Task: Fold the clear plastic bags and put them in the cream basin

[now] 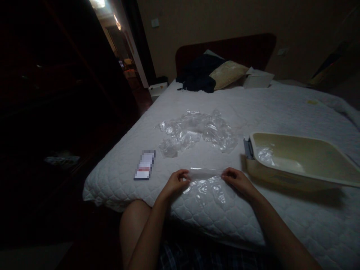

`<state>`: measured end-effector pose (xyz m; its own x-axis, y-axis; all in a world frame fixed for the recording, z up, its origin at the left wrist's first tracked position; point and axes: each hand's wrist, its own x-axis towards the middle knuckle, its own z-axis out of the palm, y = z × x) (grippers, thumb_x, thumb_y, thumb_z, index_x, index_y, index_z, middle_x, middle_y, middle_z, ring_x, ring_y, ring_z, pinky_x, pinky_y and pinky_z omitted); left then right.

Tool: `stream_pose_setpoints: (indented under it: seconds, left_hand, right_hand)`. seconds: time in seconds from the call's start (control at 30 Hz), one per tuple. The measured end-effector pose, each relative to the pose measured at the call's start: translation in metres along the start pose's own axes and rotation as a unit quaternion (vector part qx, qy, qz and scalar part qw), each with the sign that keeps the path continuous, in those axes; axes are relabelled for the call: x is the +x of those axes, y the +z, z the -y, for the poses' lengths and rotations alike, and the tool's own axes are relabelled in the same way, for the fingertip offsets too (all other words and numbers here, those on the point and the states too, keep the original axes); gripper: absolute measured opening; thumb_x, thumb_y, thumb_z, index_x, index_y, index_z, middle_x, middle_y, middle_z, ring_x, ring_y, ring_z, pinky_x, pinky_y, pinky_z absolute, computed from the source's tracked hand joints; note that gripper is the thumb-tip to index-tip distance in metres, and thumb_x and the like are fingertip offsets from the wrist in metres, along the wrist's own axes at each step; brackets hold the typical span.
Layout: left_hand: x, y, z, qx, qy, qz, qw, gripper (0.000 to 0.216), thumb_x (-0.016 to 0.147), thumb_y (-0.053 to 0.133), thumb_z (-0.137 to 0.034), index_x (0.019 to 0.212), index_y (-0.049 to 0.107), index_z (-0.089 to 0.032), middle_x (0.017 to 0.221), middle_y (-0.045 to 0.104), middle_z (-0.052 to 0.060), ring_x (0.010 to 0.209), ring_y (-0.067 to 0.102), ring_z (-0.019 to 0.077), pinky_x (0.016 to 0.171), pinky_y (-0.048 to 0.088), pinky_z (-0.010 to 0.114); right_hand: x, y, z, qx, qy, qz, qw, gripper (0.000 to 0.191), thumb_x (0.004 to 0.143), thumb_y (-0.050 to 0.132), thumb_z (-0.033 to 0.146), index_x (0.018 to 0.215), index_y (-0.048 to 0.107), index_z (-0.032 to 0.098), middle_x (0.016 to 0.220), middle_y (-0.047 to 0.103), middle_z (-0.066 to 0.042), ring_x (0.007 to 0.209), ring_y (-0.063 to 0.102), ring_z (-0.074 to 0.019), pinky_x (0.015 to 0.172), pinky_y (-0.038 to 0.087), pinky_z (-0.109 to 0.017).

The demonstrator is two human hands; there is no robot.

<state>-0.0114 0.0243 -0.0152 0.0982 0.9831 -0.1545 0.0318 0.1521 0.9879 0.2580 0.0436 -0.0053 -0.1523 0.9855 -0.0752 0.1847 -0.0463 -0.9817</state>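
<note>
A clear plastic bag [206, 183] is stretched between my two hands, just above the near part of the bed. My left hand [180, 181] pinches its left upper corner between thumb and fingers. On the other side my right hand [233, 177] grips the right upper corner the same way. The bag's top edge runs nearly straight between them, and its lower part hangs crinkled and shiny toward me. Beyond my hands lies a loose spread of crumpled clear plastic bags [197, 129] on the white quilted bedcover [135, 138].
A cream plastic bin [298, 180] stands on the bed at the right, with some clear plastic inside. A phone-like object [144, 165], blurred out, lies at the left. Dark clothing [199, 73], a beige pillow [229, 74] and a white box [258, 78] sit near the headboard [253, 47].
</note>
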Motion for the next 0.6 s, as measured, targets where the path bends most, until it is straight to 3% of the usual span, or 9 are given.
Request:
stream_pose_setpoints:
  seconds: [0.17,0.27,0.43,0.6]
  left_hand:
    - [0.004,0.002,0.003,0.032,0.045,-0.047,0.997,0.019,0.065,0.061,-0.023,0.081,0.060,-0.013,0.068,0.056,0.000,0.059,0.049,0.0087,0.051,0.035,0.018]
    - [0.005,0.002,0.004,0.067,0.072,-0.050,0.994,0.011,0.066,0.057,-0.020,0.074,0.061,-0.014,0.066,0.055,0.000,0.060,0.049,0.0100,0.053,0.036,0.019]
    - [0.005,0.001,0.005,0.123,0.155,-0.065,0.978,0.015,0.063,0.050,-0.009,0.070,0.061,-0.016,0.078,0.057,0.002,0.071,0.051,0.0118,0.061,0.037,0.020]
    - [0.005,0.000,0.006,0.142,0.180,-0.057,0.972,0.021,0.061,0.047,-0.004,0.070,0.062,-0.016,0.079,0.056,0.001,0.072,0.052,0.0117,0.061,0.037,0.021]
  right_hand:
    - [-0.003,0.001,-0.001,0.029,0.002,-0.034,0.999,0.023,0.061,0.067,0.034,0.074,0.058,0.017,0.056,0.053,0.003,0.050,0.044,-0.0095,0.047,0.033,-0.022]
    - [-0.002,-0.002,-0.006,0.006,-0.028,-0.036,0.999,0.020,0.062,0.066,0.033,0.074,0.060,0.017,0.063,0.056,0.000,0.056,0.050,-0.0122,0.051,0.038,-0.024]
    - [0.001,-0.007,-0.014,-0.021,-0.127,-0.026,0.991,0.006,0.063,0.060,0.023,0.063,0.064,0.019,0.083,0.059,-0.004,0.081,0.056,-0.0184,0.073,0.042,-0.031]
    - [-0.008,-0.004,-0.010,-0.075,-0.141,-0.033,0.987,0.017,0.062,0.049,0.013,0.060,0.064,0.020,0.088,0.056,-0.005,0.083,0.054,-0.0183,0.067,0.042,-0.028]
